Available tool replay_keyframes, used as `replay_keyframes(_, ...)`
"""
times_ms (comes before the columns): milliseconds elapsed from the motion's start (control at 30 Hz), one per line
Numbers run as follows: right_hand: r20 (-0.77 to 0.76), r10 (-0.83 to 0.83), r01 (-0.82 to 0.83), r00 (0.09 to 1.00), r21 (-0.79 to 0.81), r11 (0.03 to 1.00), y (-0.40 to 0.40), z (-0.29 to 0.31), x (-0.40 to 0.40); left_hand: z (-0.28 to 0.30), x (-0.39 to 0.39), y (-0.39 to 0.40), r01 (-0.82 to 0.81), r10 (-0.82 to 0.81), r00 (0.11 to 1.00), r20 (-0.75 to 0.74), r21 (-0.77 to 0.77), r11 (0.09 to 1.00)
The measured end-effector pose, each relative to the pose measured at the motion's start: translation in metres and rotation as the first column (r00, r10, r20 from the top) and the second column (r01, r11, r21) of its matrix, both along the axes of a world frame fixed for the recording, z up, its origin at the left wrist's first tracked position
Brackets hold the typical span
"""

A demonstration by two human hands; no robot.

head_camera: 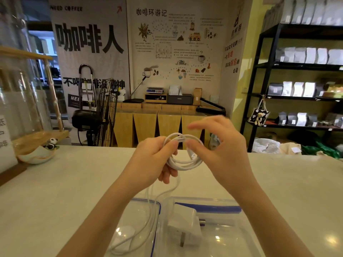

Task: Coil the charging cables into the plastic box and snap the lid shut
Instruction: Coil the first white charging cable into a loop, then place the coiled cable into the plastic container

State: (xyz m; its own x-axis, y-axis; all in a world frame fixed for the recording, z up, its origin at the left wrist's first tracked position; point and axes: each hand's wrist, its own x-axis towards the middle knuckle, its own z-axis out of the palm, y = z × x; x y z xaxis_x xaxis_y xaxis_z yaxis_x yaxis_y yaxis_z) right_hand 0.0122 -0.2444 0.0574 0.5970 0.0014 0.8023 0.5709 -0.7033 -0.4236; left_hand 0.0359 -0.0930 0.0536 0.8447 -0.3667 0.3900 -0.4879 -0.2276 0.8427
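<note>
I hold a white charging cable (182, 162) in the air above the counter, wound into a small coil. My left hand (154, 160) grips the coil's left side. My right hand (219, 147) pinches the cable near its plug end on the coil's right side. A loose tail of the cable hangs down to a round white charging puck (123, 236) lying on the clear lid (141, 206) with a blue rim. Beside it on the right stands the clear plastic box (228, 203), with a white wall charger (184, 225) inside it.
The pale counter (74, 186) stretches left and right. At the far left sit a small dish with a panda figure (39, 152) and a wooden stand with glass. Beyond the counter are a fan, wooden cabinets and black shelves with bags.
</note>
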Motion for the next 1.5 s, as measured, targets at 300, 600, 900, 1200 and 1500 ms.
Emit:
replay_keyframes(300, -0.511, 0.618, -0.394, 0.598, 0.484, 0.781, -0.01, 0.007, -0.006, 0.001, -0.006, -0.004, 0.069, -0.062, 0.994, 0.086, -0.082, 0.994)
replay_keyframes(600, -0.504, 0.47, -0.275, 0.725, 0.413, 0.868, -0.012, 0.012, -0.015, 0.011, -0.01, 0.005, 0.255, -0.271, 0.951, -0.15, -0.115, 0.96)
replay_keyframes(900, -0.708, 0.6, -0.422, 0.373, 0.447, 0.789, -0.05, 0.0, -0.026, 0.007, -0.008, 0.003, 0.53, -0.492, 0.827, -0.271, 0.085, 0.844)
replay_keyframes(1200, -0.899, 0.35, -0.542, 0.263, 0.162, 0.824, -0.073, -0.017, -0.041, -0.013, -0.007, -0.019, 0.76, -0.544, 0.622, -0.563, 0.267, 0.592)
replay_keyframes(1500, -0.847, -0.089, -0.296, 0.524, -0.279, 0.914, -0.1, -0.03, -0.037, -0.05, -0.023, -0.067, 0.226, -0.212, 0.972, -0.101, 0.648, 0.727)
